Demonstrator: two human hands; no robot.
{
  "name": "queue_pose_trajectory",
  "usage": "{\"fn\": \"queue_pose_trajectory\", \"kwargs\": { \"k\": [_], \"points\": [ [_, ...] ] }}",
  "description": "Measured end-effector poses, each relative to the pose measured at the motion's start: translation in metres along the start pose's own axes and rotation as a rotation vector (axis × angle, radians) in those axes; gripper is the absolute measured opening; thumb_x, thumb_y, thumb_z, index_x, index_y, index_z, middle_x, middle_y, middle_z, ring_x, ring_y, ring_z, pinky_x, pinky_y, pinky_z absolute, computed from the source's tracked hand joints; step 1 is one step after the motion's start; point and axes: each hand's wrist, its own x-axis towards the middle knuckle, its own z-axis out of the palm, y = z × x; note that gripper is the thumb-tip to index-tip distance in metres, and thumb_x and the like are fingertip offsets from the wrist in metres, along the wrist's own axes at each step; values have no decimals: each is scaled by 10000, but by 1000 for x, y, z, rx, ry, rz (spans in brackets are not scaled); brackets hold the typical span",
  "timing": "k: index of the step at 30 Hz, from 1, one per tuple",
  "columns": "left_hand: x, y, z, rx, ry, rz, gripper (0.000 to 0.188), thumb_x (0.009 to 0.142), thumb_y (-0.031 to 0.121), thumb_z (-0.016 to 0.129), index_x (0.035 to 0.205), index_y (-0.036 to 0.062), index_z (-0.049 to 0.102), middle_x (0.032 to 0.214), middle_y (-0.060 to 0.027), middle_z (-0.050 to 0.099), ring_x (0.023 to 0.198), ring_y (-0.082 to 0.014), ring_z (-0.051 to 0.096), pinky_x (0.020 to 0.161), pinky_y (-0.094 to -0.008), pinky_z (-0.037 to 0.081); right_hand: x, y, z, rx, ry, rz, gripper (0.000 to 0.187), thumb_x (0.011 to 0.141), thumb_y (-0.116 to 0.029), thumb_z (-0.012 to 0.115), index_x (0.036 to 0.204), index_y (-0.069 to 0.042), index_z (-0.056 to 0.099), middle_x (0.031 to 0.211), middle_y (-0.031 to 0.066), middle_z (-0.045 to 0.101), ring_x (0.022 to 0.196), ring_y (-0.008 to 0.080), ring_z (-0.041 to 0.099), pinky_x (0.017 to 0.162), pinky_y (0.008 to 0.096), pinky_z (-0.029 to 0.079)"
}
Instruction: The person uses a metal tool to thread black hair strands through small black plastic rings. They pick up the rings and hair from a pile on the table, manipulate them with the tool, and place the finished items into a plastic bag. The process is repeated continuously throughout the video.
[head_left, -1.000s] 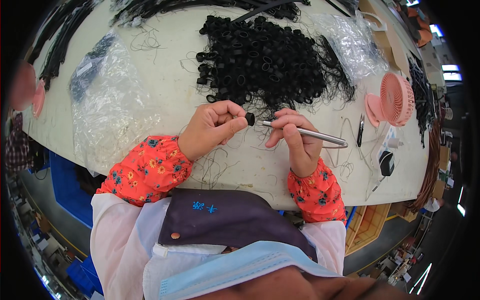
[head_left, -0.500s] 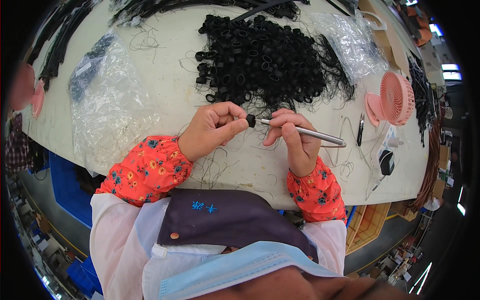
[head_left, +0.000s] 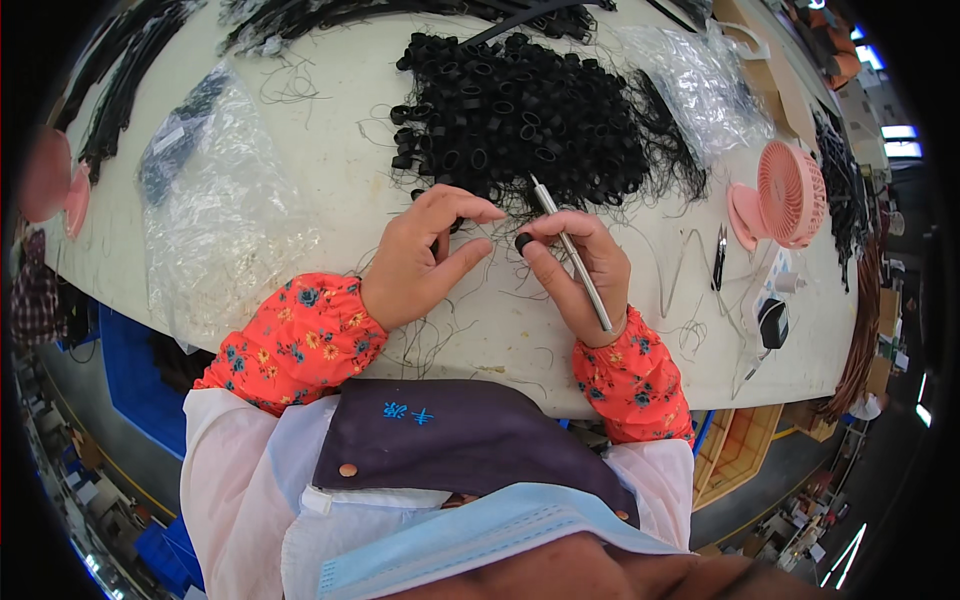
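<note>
Between the thumb and index finger of my right hand (head_left: 585, 270) is a small black ring (head_left: 523, 242). That same hand also holds a slim silver pen-like tool (head_left: 572, 255), its thin tip pointing up and away toward the pile. My left hand (head_left: 420, 255) hovers to the left with thumb and index finger spread apart, a small gap from the ring. Something dark shows between its curled fingers; I cannot make out what. Just beyond both hands lies a large heap of black rings (head_left: 520, 110) with loose black threads around it.
A clear plastic bag (head_left: 225, 200) lies left on the table (head_left: 340, 200), another plastic bag (head_left: 700, 85) at far right. A pink fan (head_left: 788, 195), black-handled snips (head_left: 719, 258) and a cable stand right. Black straps (head_left: 110, 110) lie far left. A blue bin (head_left: 140, 380) sits below the table edge.
The black ring has passed from my left fingers to my right thumb and index finger. My left fingers have opened. The silver tool has swung from nearly level to pointing away.
</note>
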Motion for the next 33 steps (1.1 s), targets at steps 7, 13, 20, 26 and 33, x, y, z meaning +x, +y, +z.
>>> {"fn": "queue_pose_trajectory", "kwargs": {
  "k": [7, 13, 20, 26, 33],
  "points": [
    [-6, 4, -2, -655, -163, -332, 250, 994, 258, 503, 1102, 47, 581, 933, -24, 584, 646, -58, 504, 526, -209, 379, 2, 1, 0, -221, 104, -377, 296, 773, 44, 704, 1022, -71, 595, 919, 85, 657, 816, 205, 628, 734, 315, 488],
    [-3, 6, 3, -1139, -318, -752, 440, 1022, 431, 376, 1068, 39, 572, 886, -38, 569, 655, -114, 528, 498, -227, 355, 6, -8, 5, -284, -89, -521, 282, 796, -28, 702, 1049, -77, 586, 949, 86, 666, 861, 258, 620, 806, 388, 476],
    [11, 6, -34, -234, -180, -240, 210, 975, 222, 529, 1002, 35, 621, 698, 14, 543, 625, -71, 482, 548, -245, 388, -1, -3, 0, -136, 42, -223, 177, 887, -30, 605, 1062, -35, 581, 970, 120, 670, 875, 259, 615, 804, 344, 479],
    [17, 6, -52, 617, -269, 198, 238, 823, 83, 678, 1059, 91, 647, 750, -45, 591, 675, -188, 553, 620, -311, 463, 1, 2, -1, -151, 17, -276, 160, 892, -33, 603, 1052, -25, 594, 953, 125, 667, 838, 248, 617, 763, 321, 487],
    [10, -34, -25, 644, -259, 221, 185, 841, 135, 667, 1008, 90, 603, 831, -72, 608, 779, -276, 603, 686, -371, 498, 2, 1, -2, -146, 28, -219, 162, 891, -20, 599, 1053, -20, 602, 908, 118, 651, 801, 234, 607, 732, 312, 483]
  ]
}}
